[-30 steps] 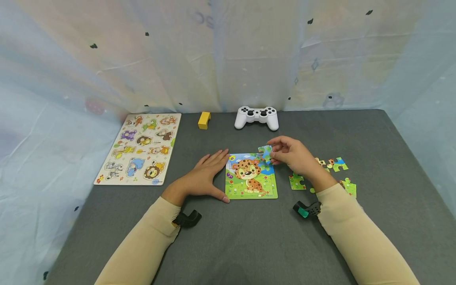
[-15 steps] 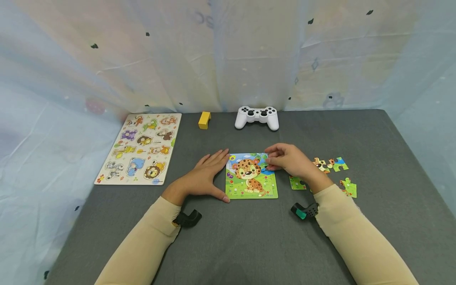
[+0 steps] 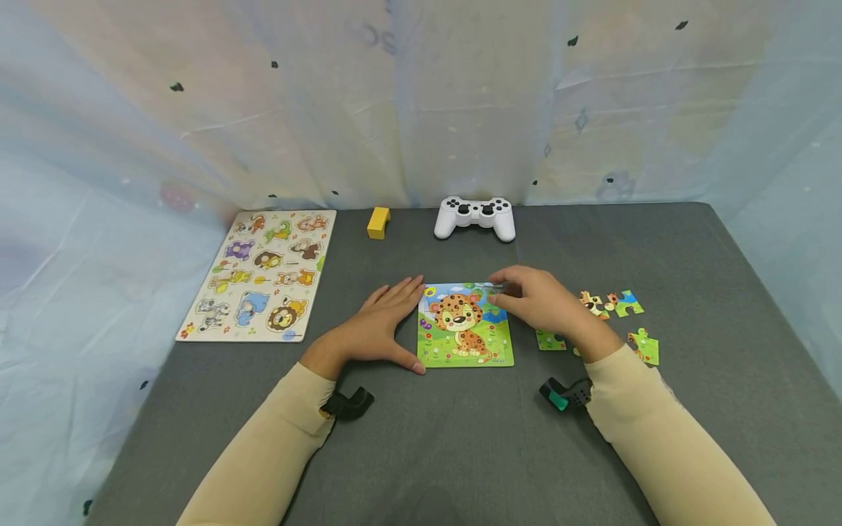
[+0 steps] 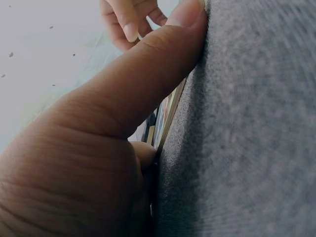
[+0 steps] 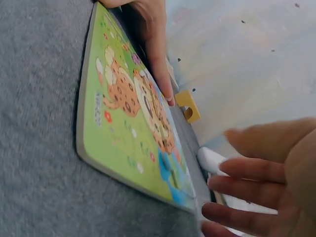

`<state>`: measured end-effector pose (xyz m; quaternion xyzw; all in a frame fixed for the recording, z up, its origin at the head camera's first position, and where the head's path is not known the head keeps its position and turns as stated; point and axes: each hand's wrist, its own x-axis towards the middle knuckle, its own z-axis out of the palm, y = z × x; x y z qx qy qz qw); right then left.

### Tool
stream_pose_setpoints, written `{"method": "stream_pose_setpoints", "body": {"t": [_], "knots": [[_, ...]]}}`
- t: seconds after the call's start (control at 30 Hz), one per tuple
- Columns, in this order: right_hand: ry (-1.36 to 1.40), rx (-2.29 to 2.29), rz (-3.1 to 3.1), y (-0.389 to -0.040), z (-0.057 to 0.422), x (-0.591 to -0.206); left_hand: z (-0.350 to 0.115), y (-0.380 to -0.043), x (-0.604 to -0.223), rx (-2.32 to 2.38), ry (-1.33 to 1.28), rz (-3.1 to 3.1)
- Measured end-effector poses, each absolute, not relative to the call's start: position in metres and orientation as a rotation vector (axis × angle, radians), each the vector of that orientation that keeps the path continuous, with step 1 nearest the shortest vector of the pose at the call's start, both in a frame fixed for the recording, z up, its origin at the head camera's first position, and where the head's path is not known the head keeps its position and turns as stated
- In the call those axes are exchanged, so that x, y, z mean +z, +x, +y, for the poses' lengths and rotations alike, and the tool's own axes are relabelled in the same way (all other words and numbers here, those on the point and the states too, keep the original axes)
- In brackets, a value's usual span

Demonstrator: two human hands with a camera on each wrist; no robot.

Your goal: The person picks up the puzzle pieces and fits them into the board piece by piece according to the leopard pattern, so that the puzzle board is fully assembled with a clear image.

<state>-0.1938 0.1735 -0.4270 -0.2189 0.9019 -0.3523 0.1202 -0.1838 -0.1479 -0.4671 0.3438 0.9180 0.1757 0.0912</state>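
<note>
Nearest us, two tan sleeves [image 3: 263, 446] reach in over the gray cloth [image 3: 447, 453], a black device [image 3: 351, 403] at each wrist. Beyond them we see the leopard puzzle [image 3: 465, 329] lying flat between the hands. The left hand [image 3: 371, 325] is spread along its left side, thumb tip at the near corner, fingertips at the far one. At the opposite far corner, the right hand [image 3: 539, 298] has thumb and fingers parted; from its wrist view we find nothing between them. Past that forearm, partly hidden by it, lie loose pieces [image 3: 645, 346]. On the left we see an animal board [image 3: 246, 264]; farther back, a yellow block [image 3: 378, 223] and a white controller [image 3: 475, 215], before a pale patterned curtain [image 3: 421, 95].
</note>
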Motion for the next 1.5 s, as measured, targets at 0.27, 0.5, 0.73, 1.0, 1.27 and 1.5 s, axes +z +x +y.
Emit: {"method": "stream_pose_setpoints", "body": {"t": [0.27, 0.5, 0.73, 1.0, 1.27, 1.5], "knots": [[-0.967, -0.593, 2.575, -0.179, 0.161, -0.419, -0.149, -0.183, -0.469, 0.533, 1.014, 2.725], [-0.975, -0.476, 2.62, -0.173, 0.154, -0.42, -0.149, -0.184, -0.468, 0.531, 1.019, 2.724], [-0.981, -0.496, 2.69, -0.171, 0.151, -0.423, -0.149, -0.185, -0.467, 0.537, 1.032, 2.719], [-0.924, -0.804, 2.687, -0.166, 0.16, -0.421, -0.148, -0.184, -0.468, 0.541, 1.03, 2.72], [-0.696, -1.294, 2.647, -0.154, 0.189, -0.405, -0.148, -0.183, -0.469, 0.547, 1.03, 2.724], [-0.652, -1.646, 2.525, -0.14, 0.216, -0.394, -0.149, -0.184, -0.471, 0.549, 1.033, 2.734]]}}
